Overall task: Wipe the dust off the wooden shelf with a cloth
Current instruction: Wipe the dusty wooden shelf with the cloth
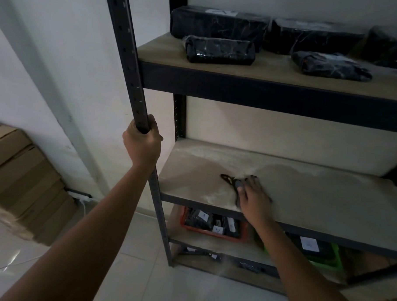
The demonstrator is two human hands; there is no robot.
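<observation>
The right hand (254, 199) lies flat on the pale wooden middle shelf (316, 196), fingers extended over a small dark crumpled cloth (233, 186) that sticks out to its left; this grip presses the cloth down rather than clenching it. The cloth sits near the shelf's front edge, left of centre, its long axis running roughly from near to far. Pale dust remains in a band along the far edge and in a patch just left of the cloth near the front lip. To the right the board looks darker, seemingly wiped already. The left hand (143, 143) is wrapped tight around the black perforated metal upright (126, 56) at the rack's left front corner, steadying it. The right hand is therefore the working one. Open room runs left to the upright and back to the white wall (284, 131); nothing stands on this shelf.
</observation>
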